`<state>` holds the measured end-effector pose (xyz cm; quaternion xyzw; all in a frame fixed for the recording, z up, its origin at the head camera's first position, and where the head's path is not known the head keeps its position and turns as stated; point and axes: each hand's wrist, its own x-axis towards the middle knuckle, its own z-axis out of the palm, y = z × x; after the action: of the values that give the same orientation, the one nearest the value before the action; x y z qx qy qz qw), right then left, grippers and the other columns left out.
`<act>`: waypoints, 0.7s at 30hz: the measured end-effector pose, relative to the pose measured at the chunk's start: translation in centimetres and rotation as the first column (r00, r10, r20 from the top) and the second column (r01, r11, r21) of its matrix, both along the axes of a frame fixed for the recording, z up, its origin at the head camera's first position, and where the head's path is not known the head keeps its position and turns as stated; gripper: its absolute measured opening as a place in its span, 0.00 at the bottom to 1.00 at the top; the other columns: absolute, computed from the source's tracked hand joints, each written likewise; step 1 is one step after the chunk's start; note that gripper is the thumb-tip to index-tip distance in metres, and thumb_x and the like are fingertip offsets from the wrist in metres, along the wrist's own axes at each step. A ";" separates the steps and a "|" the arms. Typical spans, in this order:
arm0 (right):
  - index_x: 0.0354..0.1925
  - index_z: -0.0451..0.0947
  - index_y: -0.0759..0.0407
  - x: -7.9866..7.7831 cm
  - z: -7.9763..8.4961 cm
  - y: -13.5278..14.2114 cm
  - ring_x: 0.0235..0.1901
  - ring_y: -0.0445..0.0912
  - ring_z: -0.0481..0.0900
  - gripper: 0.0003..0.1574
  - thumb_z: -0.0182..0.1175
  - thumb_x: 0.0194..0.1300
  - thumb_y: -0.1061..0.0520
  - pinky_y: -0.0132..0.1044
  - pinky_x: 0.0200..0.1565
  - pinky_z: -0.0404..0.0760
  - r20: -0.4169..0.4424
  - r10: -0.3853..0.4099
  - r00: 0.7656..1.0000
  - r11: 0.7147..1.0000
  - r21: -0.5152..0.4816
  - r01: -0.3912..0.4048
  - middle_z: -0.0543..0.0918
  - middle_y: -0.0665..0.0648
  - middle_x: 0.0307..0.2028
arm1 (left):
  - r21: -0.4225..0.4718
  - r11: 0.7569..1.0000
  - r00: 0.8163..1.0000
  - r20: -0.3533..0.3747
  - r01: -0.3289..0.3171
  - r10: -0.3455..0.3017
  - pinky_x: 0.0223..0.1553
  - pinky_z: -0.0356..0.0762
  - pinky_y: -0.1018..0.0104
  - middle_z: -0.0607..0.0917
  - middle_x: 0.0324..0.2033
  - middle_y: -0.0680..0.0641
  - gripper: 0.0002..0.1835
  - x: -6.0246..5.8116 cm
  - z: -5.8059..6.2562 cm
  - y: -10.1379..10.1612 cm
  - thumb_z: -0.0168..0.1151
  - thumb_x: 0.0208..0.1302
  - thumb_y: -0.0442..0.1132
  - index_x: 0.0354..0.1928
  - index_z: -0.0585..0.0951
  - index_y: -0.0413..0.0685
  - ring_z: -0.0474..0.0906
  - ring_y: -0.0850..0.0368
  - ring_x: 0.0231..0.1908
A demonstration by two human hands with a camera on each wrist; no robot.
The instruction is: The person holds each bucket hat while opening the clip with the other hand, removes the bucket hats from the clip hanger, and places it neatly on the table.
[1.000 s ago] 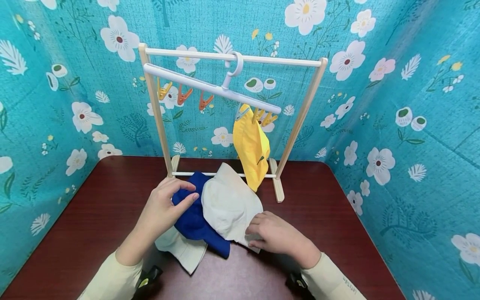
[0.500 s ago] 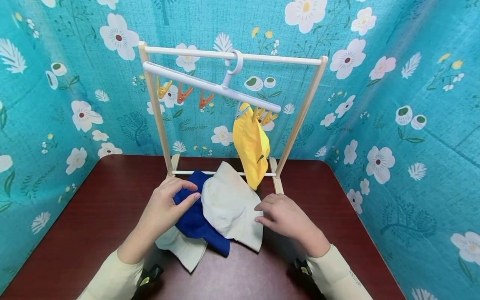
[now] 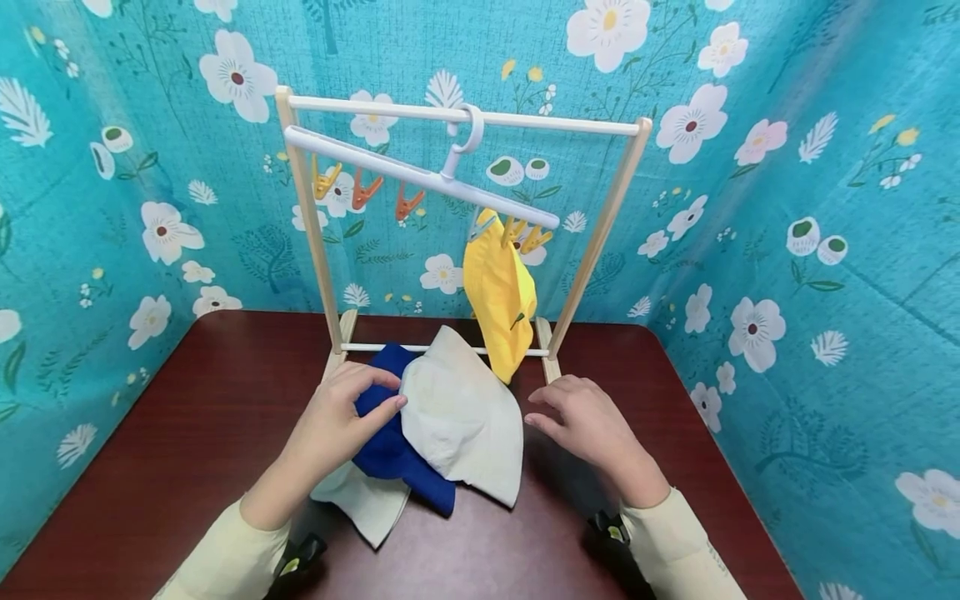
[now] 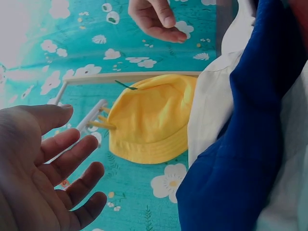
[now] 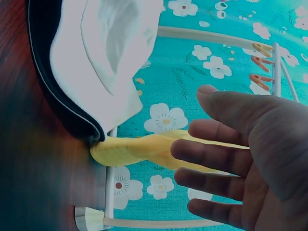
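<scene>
A white bucket hat (image 3: 457, 408) lies on top of a blue hat (image 3: 390, 450), with another pale hat (image 3: 367, 500) under them at the front left. Over the blue hat hovers my left hand (image 3: 341, 408), thumb and fingers apart and holding nothing. My right hand (image 3: 588, 421) is just right of the white hat's brim, fingers relaxed, nothing in it. Behind the pile a yellow bucket hat (image 3: 498, 296) hangs by a clip from the right part of the white hanger (image 3: 420, 177). In the left wrist view the yellow hat (image 4: 149, 120) shows its brim and a green stem.
The hanger tilts down to the right on a wooden rack (image 3: 611, 225). Orange clips (image 3: 366, 190) and a yellow clip (image 3: 325, 179) hang at its left; more yellow clips (image 3: 534, 239) at its right. Flowered cloth (image 3: 750, 250) surrounds the dark table (image 3: 240, 375).
My right hand has moved off the white hat, up and to the right, and is now beside its brim. The left hand has barely shifted; the hats lie as before.
</scene>
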<state>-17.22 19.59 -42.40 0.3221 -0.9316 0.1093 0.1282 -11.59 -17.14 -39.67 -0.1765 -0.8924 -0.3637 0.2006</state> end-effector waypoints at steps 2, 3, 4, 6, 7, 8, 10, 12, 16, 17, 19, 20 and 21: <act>0.46 0.88 0.50 0.0 0.1 0.0 0.42 0.44 0.82 0.19 0.74 0.61 0.43 0.46 0.49 0.80 0.005 -0.027 1.000 1.000 -0.007 0.027 0.87 0.48 0.40 | -0.004 1.000 1.000 0.015 0.004 -0.004 0.52 0.80 0.53 0.86 0.43 0.58 0.11 0.0 -0.1 0.2 0.74 0.63 0.47 0.45 0.86 0.58 0.78 0.60 0.51; 0.46 0.88 0.49 0.0 0.1 0.0 0.41 0.44 0.82 0.19 0.75 0.61 0.43 0.45 0.48 0.81 0.008 -0.039 0.999 0.999 -0.012 0.039 0.87 0.48 0.39 | -0.008 1.000 1.000 0.020 0.005 -0.005 0.52 0.80 0.52 0.86 0.43 0.58 0.11 0.1 -0.1 0.3 0.74 0.63 0.47 0.46 0.86 0.58 0.79 0.60 0.51; 0.46 0.89 0.49 0.0 0.1 0.1 0.40 0.43 0.82 0.18 0.75 0.61 0.43 0.45 0.48 0.81 0.011 -0.049 0.999 0.999 -0.017 0.049 0.87 0.48 0.39 | -0.012 1.000 1.000 0.026 0.005 -0.005 0.51 0.81 0.53 0.87 0.44 0.58 0.12 0.1 -0.1 0.4 0.74 0.63 0.47 0.47 0.86 0.58 0.79 0.60 0.51; 0.45 0.89 0.48 0.0 0.2 0.1 0.39 0.43 0.81 0.17 0.75 0.60 0.43 0.45 0.47 0.81 0.014 -0.061 0.998 0.998 -0.029 0.061 0.88 0.48 0.38 | -0.022 1.000 1.000 0.030 0.003 -0.003 0.51 0.81 0.53 0.87 0.45 0.57 0.13 0.1 -0.1 0.6 0.74 0.63 0.48 0.48 0.86 0.57 0.79 0.59 0.51; 0.45 0.89 0.47 0.0 0.2 0.2 0.39 0.42 0.81 0.17 0.75 0.60 0.43 0.44 0.47 0.81 0.013 -0.066 0.998 0.997 -0.032 0.066 0.88 0.48 0.38 | -0.029 1.000 1.000 0.027 0.002 -0.001 0.51 0.82 0.53 0.87 0.45 0.57 0.14 0.1 0.0 0.8 0.74 0.63 0.49 0.48 0.86 0.57 0.79 0.59 0.51; 0.45 0.88 0.47 -0.1 0.2 0.2 0.39 0.42 0.82 0.17 0.75 0.60 0.44 0.45 0.47 0.81 0.014 -0.068 0.998 0.997 -0.037 0.069 0.88 0.48 0.38 | -0.034 0.999 1.000 0.023 0.000 0.001 0.51 0.81 0.53 0.87 0.46 0.56 0.14 0.0 0.1 1.0 0.74 0.63 0.49 0.49 0.86 0.56 0.79 0.59 0.51; 0.44 0.88 0.47 -0.1 0.2 0.3 0.39 0.42 0.82 0.16 0.76 0.59 0.44 0.45 0.47 0.81 0.014 -0.072 0.997 0.996 -0.045 0.073 0.88 0.48 0.38 | -0.046 0.999 1.000 0.009 -0.002 0.003 0.52 0.81 0.53 0.87 0.47 0.56 0.15 -0.1 0.4 1.3 0.73 0.63 0.49 0.50 0.86 0.55 0.79 0.58 0.52; 0.44 0.88 0.46 -0.2 0.2 0.3 0.39 0.42 0.82 0.16 0.76 0.59 0.43 0.45 0.47 0.81 0.016 -0.081 0.997 0.996 -0.048 0.081 0.87 0.47 0.37 | -0.054 0.999 1.000 -0.012 -0.002 0.001 0.53 0.81 0.53 0.87 0.47 0.55 0.17 -0.4 0.7 1.8 0.73 0.63 0.50 0.51 0.85 0.54 0.79 0.57 0.53; 0.45 0.88 0.46 -0.3 0.1 0.4 0.40 0.42 0.82 0.17 0.75 0.60 0.42 0.45 0.47 0.81 0.025 -0.095 0.995 0.994 -0.047 0.096 0.87 0.46 0.38 | -0.043 0.999 0.999 -0.052 0.011 -0.013 0.55 0.79 0.51 0.87 0.47 0.53 0.18 -1.1 1.6 2.8 0.74 0.63 0.49 0.52 0.85 0.52 0.80 0.54 0.54; 0.45 0.88 0.46 -0.4 0.1 0.5 0.40 0.42 0.83 0.18 0.75 0.60 0.41 0.46 0.47 0.81 0.029 -0.099 0.995 0.994 -0.045 0.100 0.88 0.46 0.38 | -0.037 0.999 0.998 -0.058 0.016 -0.018 0.55 0.79 0.51 0.87 0.47 0.52 0.19 -1.3 1.8 3.0 0.74 0.63 0.49 0.52 0.85 0.52 0.80 0.54 0.54; 0.46 0.88 0.46 -0.4 0.0 0.5 0.41 0.42 0.83 0.18 0.74 0.60 0.41 0.46 0.48 0.81 0.035 -0.105 0.994 0.994 -0.041 0.106 0.88 0.47 0.39 | -0.020 0.999 0.997 -0.066 0.028 -0.029 0.58 0.77 0.50 0.87 0.48 0.52 0.19 -1.7 2.2 3.5 0.74 0.63 0.49 0.53 0.85 0.51 0.81 0.54 0.53; 0.46 0.88 0.47 -0.5 0.0 0.6 0.41 0.43 0.83 0.19 0.74 0.61 0.40 0.46 0.48 0.81 0.038 -0.108 0.993 0.993 -0.039 0.109 0.88 0.47 0.39 | -0.012 0.999 0.997 -0.070 0.033 -0.034 0.58 0.77 0.51 0.87 0.48 0.52 0.19 -1.9 2.4 3.7 0.74 0.63 0.49 0.53 0.85 0.51 0.81 0.54 0.53; 0.46 0.88 0.47 -0.5 0.0 0.6 0.41 0.43 0.83 0.19 0.74 0.61 0.40 0.46 0.48 0.81 0.041 -0.111 0.993 0.993 -0.038 0.112 0.88 0.47 0.39 | -0.007 0.999 0.997 -0.066 0.034 -0.035 0.58 0.77 0.51 0.87 0.48 0.52 0.19 -2.1 2.6 3.9 0.74 0.64 0.49 0.53 0.85 0.51 0.81 0.55 0.53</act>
<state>-17.71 20.15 -42.39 0.2647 -0.9481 0.1268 0.1225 -13.68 -13.20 -37.11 -0.2045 -0.8830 -0.3586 0.2233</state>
